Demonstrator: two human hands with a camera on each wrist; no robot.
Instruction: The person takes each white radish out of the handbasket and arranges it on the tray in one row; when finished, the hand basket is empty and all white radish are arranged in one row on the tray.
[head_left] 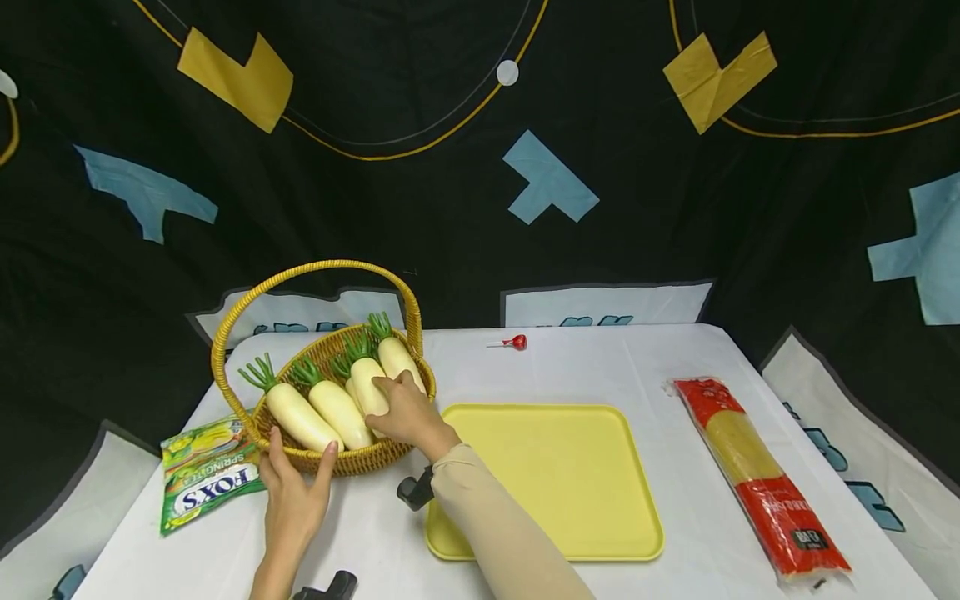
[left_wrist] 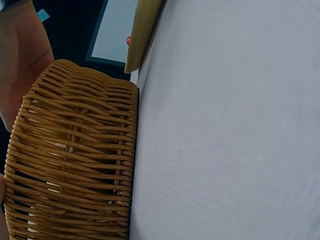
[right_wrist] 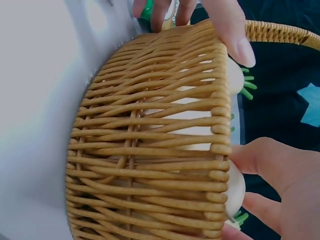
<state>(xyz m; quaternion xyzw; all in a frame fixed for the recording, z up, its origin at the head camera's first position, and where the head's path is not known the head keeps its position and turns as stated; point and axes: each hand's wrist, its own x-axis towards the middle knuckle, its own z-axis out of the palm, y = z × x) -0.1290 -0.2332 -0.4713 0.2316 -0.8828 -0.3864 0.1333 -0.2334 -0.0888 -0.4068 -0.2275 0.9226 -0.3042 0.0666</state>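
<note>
White radishes with green tops, several of them, lie in a woven wicker basket [head_left: 375, 456] with a tall arched handle, left of centre in the head view. My right hand [head_left: 411, 415] reaches over the near rim and grips one white radish [head_left: 367, 385] between thumb and fingers. The right wrist view shows that radish [right_wrist: 235, 192] just past the rim, partly behind the weave. My left hand [head_left: 294, 508] holds the basket at its near left side, its thumb [right_wrist: 245, 50] at the rim and its other fingers lower on the wall.
A yellow tray [head_left: 555, 483] lies right of the basket. Beyond it is a red lollipop [head_left: 516, 342]. A green snack bag [head_left: 206, 475] lies partly under the basket's left side. A long red and yellow packet [head_left: 761, 475] rests at the table's right.
</note>
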